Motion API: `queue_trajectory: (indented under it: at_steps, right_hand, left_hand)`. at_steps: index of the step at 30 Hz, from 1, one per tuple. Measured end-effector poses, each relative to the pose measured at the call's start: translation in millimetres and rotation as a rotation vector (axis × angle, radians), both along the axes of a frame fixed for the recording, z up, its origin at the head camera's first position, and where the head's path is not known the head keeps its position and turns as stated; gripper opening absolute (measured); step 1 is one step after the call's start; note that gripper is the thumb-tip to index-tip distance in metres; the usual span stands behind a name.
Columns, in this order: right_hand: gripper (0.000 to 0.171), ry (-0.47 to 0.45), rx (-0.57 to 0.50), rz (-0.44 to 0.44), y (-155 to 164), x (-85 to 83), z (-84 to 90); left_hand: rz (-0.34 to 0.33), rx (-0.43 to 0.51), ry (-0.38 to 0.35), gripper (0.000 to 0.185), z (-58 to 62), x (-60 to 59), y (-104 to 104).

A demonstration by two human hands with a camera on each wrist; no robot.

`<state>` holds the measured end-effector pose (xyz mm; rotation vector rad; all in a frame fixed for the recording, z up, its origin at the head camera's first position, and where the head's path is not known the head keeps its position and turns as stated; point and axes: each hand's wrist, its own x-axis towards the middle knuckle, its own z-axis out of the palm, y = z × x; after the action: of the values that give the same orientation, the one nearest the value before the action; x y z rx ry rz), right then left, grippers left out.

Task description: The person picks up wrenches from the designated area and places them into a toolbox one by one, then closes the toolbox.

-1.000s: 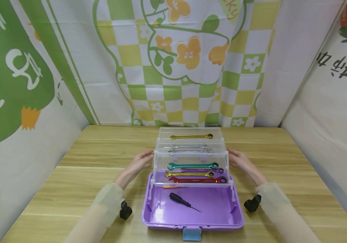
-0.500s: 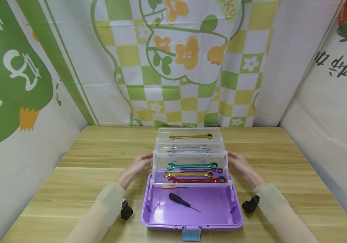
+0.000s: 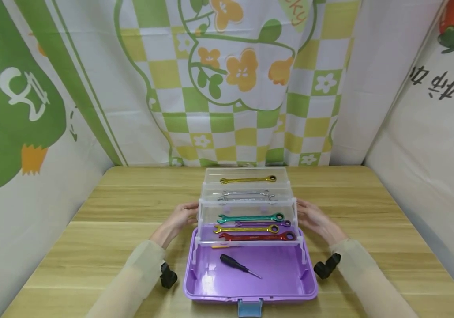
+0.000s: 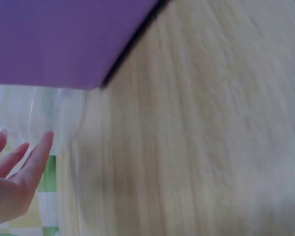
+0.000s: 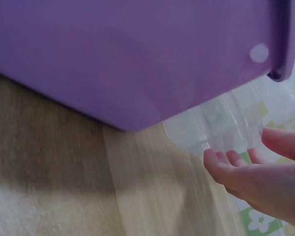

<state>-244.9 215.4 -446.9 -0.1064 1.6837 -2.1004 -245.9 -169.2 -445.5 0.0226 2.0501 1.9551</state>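
A purple toolbox point(image 3: 274, 278) stands opened up, its clear trays point(image 3: 246, 207) raised in steps at the back. My left hand point(image 3: 177, 223) is at the left side of the clear plastic, fingers extended against it in the left wrist view. My right hand point(image 3: 318, 221) is at the opposite side, fingers loosely bent and thumb apart. A red wrench point(image 3: 256, 237), a yellow wrench point(image 3: 246, 229), a purple wrench point(image 3: 262, 224) and a green wrench point(image 3: 250, 217) lie in the lower tray. A black-handled screwdriver point(image 3: 232, 262) lies in the purple base.
Silver wrenches point(image 3: 246, 193) and a gold wrench point(image 3: 247, 179) lie farther back in the clear plastic part. A blue latch point(image 3: 249, 308) hangs at the toolbox front. The wooden table point(image 3: 91, 247) ends at a patterned curtain point(image 3: 242, 132).
The view shifts slightly, moving everything a little left in it. Both hands stay beside the clear trays; the toolbox and tools keep their arrangement.
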Motion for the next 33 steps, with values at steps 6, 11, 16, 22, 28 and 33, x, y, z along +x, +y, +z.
queue_trajectory:
  at_steps: [6,11,16,22,28,33]
  right_hand:
    - [0.052,0.017,-0.012,0.015,1.5,1.6,1.9]
    - [0.053,0.025,-0.029,0.011,2.5,2.4,4.1]
    - [0.057,0.032,-0.136,-0.03,0.6,2.1,6.6]
    - [0.058,0.072,-0.282,-0.018,-2.4,2.8,9.3]
    - [0.059,0.105,-0.34,-0.04,-2.8,4.5,10.5]
    - [0.056,0.177,-0.348,-0.049,1.1,8.5,11.7]
  left_hand:
    - [0.057,0.005,-0.012,0.042,2.6,-0.1,2.8]
    - [0.085,0.008,0.004,0.043,3.0,1.7,1.2]
    - [0.108,0.037,0.047,0.044,4.9,5.0,-0.7]
    - [0.085,0.108,0.121,0.047,6.6,9.8,-3.7]
    - [0.086,0.152,0.174,0.047,9.0,16.4,-6.3]
    - [0.112,0.132,0.237,0.047,11.5,22.2,-7.6]
